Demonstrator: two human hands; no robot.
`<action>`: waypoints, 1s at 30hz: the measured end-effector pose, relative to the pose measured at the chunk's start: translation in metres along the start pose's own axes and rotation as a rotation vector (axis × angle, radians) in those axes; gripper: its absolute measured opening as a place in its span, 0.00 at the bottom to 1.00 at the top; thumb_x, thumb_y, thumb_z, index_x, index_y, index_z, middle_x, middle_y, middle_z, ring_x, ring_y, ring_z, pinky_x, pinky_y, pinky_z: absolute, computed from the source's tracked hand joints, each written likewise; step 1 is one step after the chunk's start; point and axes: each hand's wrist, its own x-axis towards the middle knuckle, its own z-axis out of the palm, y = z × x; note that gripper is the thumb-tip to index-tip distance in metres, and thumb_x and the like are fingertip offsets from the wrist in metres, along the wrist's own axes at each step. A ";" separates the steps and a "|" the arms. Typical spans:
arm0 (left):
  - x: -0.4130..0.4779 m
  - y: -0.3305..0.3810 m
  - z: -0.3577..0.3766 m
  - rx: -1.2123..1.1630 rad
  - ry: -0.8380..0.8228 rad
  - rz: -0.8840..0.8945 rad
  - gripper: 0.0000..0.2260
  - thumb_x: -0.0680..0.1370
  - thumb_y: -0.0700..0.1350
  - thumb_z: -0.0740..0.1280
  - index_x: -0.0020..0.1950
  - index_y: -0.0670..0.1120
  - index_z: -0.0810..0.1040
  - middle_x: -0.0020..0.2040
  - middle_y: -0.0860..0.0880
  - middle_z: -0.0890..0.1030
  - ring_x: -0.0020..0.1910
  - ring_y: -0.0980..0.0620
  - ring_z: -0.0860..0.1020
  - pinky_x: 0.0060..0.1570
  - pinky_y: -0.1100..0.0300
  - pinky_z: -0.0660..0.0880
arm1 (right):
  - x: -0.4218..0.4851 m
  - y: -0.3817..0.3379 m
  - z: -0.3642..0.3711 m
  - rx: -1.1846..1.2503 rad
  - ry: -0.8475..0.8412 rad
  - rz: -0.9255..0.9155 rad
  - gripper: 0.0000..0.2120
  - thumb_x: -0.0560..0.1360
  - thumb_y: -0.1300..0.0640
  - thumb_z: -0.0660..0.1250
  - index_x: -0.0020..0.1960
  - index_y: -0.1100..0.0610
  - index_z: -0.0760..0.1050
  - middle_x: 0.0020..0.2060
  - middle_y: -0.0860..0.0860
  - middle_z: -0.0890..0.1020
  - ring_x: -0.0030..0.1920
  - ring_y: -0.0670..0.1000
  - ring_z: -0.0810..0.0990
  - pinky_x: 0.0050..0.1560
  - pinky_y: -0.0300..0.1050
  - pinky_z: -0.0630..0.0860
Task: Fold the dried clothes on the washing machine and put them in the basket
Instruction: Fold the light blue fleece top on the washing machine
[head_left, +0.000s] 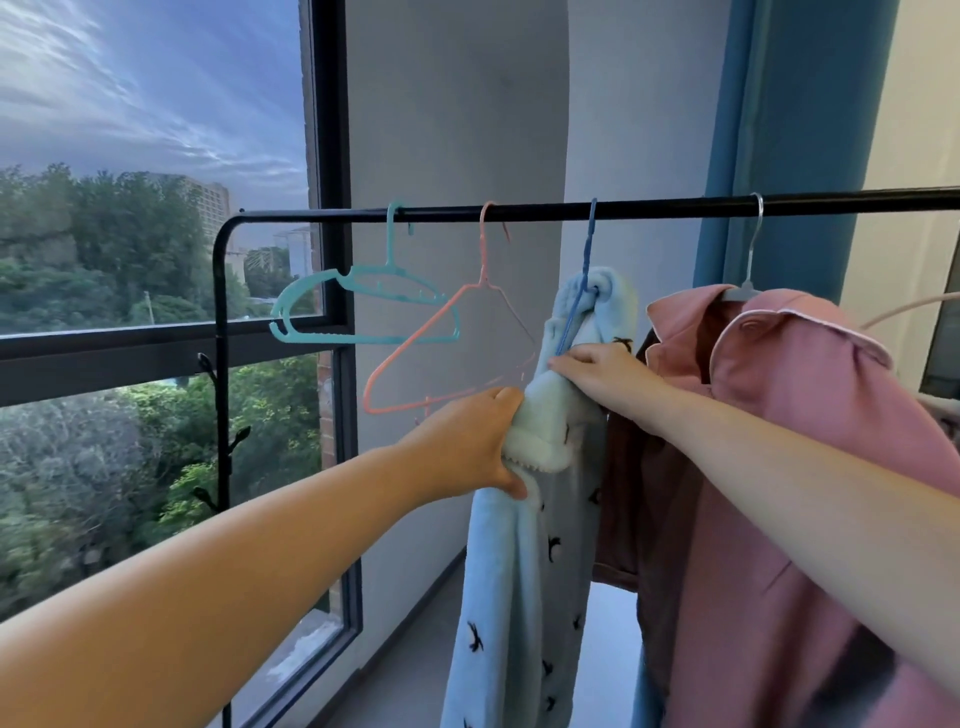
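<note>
Head view: a black rail (519, 212) runs across the middle of the frame, from a bend at centre left to the right edge. A pale blue fleece (519, 561) with small dark marks hangs from it at centre on a blue hanger (586, 260), and its lower part drops out of the bottom of the frame.

The left hand (467, 441) reaches in from the lower left and grips a bunched fold of the fleece. Its fingers (506, 400) are curled over the top of the fold and the thumb is pressed in beneath. The right hand (608, 371) comes in from the lower right, just above the left. Its fingers (563, 366) pinch the fleece where the blue hanger's arm disappears into the cloth.

Left of the fleece, a teal hanger (363, 306) and a thin pink hanger (441, 353) hang bare and overlap. To the right, a pink shirt (805, 415) hangs on a grey hanger (750, 260), touching the fleece and partly behind the right forearm.

A window (156, 208) fills the left side, showing trees and sky. A blue curtain (805, 104) hangs at upper right.
</note>
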 end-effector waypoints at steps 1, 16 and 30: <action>0.000 -0.002 0.001 0.030 0.008 0.008 0.28 0.65 0.55 0.78 0.54 0.44 0.69 0.47 0.52 0.73 0.43 0.51 0.72 0.40 0.57 0.70 | -0.003 0.001 0.001 -0.029 -0.025 -0.026 0.17 0.76 0.45 0.64 0.37 0.57 0.71 0.32 0.49 0.71 0.33 0.45 0.68 0.34 0.37 0.64; -0.005 -0.020 0.030 -0.021 0.139 0.068 0.10 0.74 0.47 0.68 0.51 0.45 0.71 0.45 0.54 0.70 0.44 0.52 0.70 0.38 0.62 0.60 | -0.027 0.021 0.019 -0.452 0.045 -0.265 0.19 0.66 0.48 0.74 0.32 0.44 0.62 0.37 0.44 0.65 0.35 0.46 0.68 0.36 0.42 0.63; 0.033 -0.005 0.017 -0.679 -0.019 -0.466 0.18 0.75 0.51 0.68 0.29 0.46 0.66 0.29 0.50 0.68 0.31 0.53 0.67 0.34 0.61 0.65 | -0.041 0.038 0.036 -0.442 0.124 -0.194 0.13 0.74 0.51 0.66 0.32 0.47 0.70 0.34 0.47 0.64 0.35 0.50 0.70 0.36 0.43 0.62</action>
